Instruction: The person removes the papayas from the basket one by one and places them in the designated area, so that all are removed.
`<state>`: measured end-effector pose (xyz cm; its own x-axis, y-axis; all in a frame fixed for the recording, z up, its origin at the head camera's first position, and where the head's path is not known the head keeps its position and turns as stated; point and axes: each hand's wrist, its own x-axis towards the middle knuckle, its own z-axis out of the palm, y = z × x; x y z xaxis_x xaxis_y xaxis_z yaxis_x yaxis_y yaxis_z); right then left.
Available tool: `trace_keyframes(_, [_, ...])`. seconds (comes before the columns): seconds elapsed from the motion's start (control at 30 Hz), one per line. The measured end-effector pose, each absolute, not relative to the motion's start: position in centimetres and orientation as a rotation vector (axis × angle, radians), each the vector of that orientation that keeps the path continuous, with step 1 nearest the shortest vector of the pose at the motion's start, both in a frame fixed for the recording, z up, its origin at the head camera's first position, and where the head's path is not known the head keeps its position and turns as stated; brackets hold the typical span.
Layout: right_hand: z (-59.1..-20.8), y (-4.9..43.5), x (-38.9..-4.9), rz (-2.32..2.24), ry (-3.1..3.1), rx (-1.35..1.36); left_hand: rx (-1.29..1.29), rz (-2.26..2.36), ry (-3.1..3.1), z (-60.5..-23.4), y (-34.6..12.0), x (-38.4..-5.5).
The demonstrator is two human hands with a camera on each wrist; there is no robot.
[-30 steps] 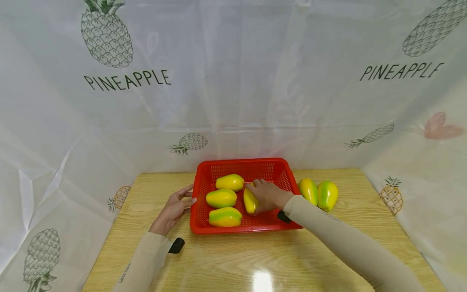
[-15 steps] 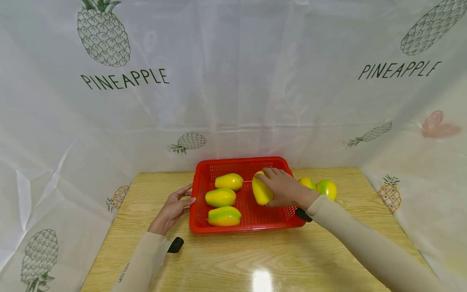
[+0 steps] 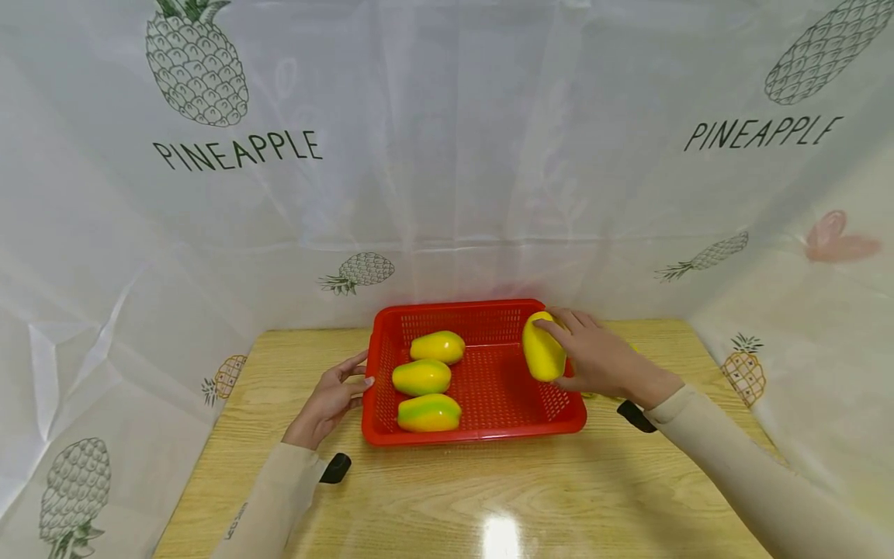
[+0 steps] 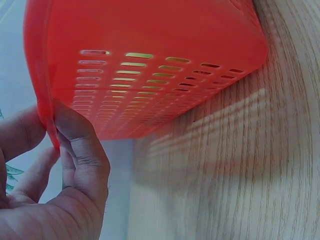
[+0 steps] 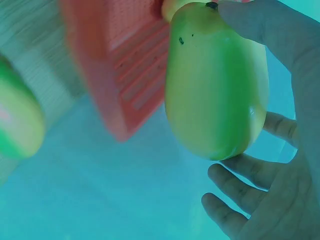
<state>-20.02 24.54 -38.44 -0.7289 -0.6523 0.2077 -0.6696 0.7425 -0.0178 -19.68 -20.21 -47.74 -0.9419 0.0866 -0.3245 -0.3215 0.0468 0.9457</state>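
Observation:
In the head view a red plastic basket (image 3: 482, 436) stands on the table. Three yellow-green papayas lie in its left half: a back one (image 3: 438, 348), a middle one (image 3: 422, 377) and a front one (image 3: 429, 413). My left hand (image 3: 330, 405) pinches the basket's left rim between thumb and fingers, plainly seen on the rim (image 4: 46, 95) in the left wrist view. My right hand (image 3: 597, 353) grips another papaya (image 3: 542, 349) by its ends, raised over the basket's right side. In the right wrist view this papaya (image 5: 215, 85) shows a green stripe and a dark stem end.
One more papaya (image 5: 17, 115) lies on the table outside the basket in the right wrist view; the right hand mostly covers that spot in the head view. A white pineapple-print sheet (image 3: 482, 194) hangs behind the wooden table (image 3: 419, 505).
My right hand has lifted the papaya from the basket floor and carried it right, to the basket's right side. The left hand stays on the rim. The papayas at the right are now mostly covered.

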Motion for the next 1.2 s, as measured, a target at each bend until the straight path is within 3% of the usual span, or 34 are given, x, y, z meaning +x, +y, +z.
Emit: trace_keyframes(1.2, [-41.6,39.7,-19.1,0.142,-2.787,0.757,-0.223,1.987,2.035,-47.5,-20.0,-19.5])
